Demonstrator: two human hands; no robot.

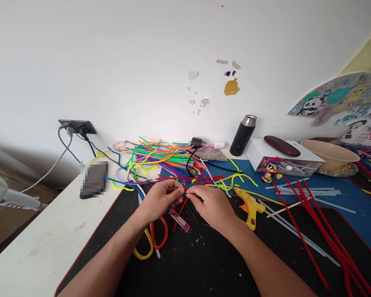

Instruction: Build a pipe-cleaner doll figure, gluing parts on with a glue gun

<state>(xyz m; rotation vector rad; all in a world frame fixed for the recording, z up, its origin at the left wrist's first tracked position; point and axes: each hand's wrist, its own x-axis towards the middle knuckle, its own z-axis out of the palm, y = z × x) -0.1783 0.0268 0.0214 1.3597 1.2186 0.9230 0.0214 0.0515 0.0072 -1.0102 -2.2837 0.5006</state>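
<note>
Even, fairly bright light fills the scene, its source out of frame. The white wall (126, 62) is pale and greyish, dimming towards the lower left, and the floor beside the worktop (49, 227) sinks into brownish shadow. A highlight glints on the metal neck of the bottle (243, 136), which leans with the wide-angle stretch. The black mat (235, 264) shows little detail. Coarse pixels mask a dark object (94, 179); detail between the fingers (176, 194) is too small to read.
</note>
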